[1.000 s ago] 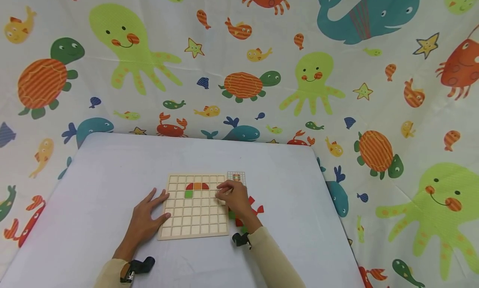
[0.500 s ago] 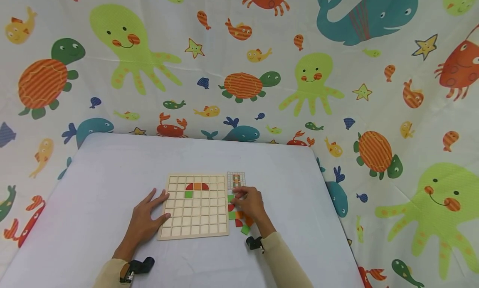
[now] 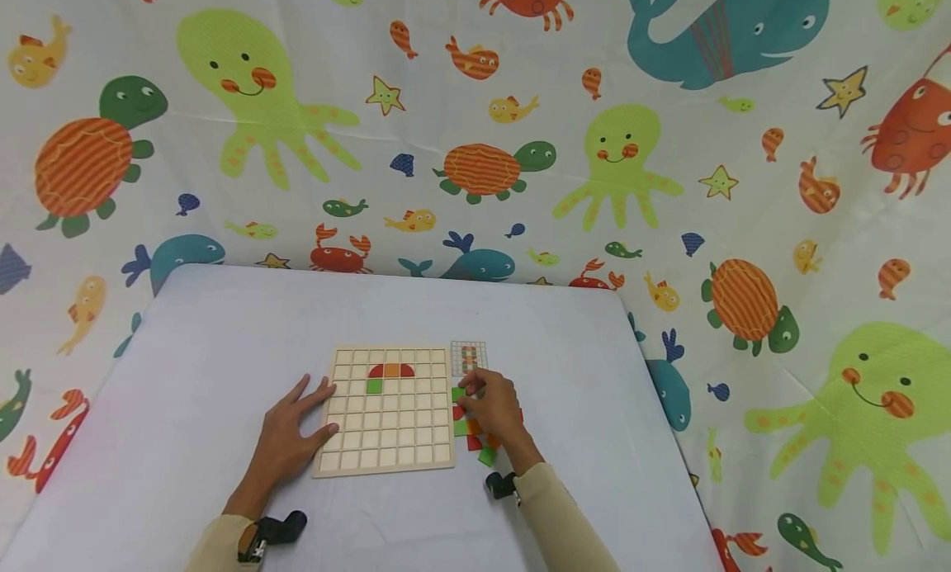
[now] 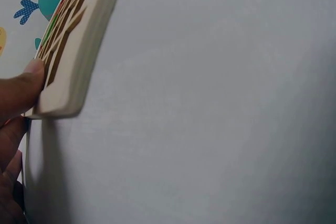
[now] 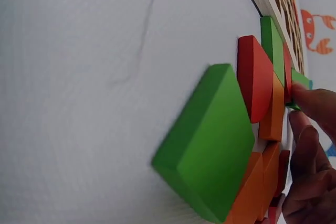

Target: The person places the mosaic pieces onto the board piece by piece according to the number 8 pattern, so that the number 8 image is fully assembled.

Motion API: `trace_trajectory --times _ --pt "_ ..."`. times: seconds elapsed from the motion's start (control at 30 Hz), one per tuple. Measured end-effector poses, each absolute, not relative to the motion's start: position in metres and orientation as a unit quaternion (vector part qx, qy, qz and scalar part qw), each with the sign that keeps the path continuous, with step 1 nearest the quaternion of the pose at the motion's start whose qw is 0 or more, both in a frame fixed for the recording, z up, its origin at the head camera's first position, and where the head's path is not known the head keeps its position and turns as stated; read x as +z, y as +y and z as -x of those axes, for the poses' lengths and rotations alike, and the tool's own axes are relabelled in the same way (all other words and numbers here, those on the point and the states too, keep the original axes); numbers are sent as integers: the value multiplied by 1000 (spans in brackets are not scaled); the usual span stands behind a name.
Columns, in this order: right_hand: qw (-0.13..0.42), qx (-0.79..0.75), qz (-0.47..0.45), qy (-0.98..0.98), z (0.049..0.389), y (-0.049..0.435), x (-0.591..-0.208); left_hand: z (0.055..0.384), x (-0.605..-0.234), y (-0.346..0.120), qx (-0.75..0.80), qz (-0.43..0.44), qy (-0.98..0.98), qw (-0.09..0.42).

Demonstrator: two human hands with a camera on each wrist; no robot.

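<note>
Coloured wooden tiles (image 3: 475, 436), green, red and orange, lie in a loose heap on the pale grey table (image 3: 208, 341), just right of the square wooden grid board (image 3: 386, 411). The right hand (image 3: 494, 405) rests over that heap, fingertips pinching a small green square tile (image 5: 300, 80) at its far end. The left hand (image 3: 286, 436) lies flat with fingers spread, thumb touching the board's left edge. A small pattern card (image 3: 469, 356) sits beyond the heap.

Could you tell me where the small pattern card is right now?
In the head view, the pattern card lies just right of the wooden board's far corner.
</note>
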State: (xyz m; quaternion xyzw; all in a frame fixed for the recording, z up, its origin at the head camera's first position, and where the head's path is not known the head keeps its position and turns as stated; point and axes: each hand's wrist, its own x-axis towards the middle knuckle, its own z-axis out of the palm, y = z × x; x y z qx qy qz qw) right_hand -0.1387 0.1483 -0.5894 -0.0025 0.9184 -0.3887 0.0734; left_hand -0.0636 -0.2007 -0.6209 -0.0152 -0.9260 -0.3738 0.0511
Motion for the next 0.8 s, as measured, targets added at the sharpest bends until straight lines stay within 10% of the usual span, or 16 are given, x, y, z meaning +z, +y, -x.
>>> trace_trajectory --times 0.8 --pt "61 -492 32 868 152 130 -575 64 -622 -202 -377 15 -925 48"
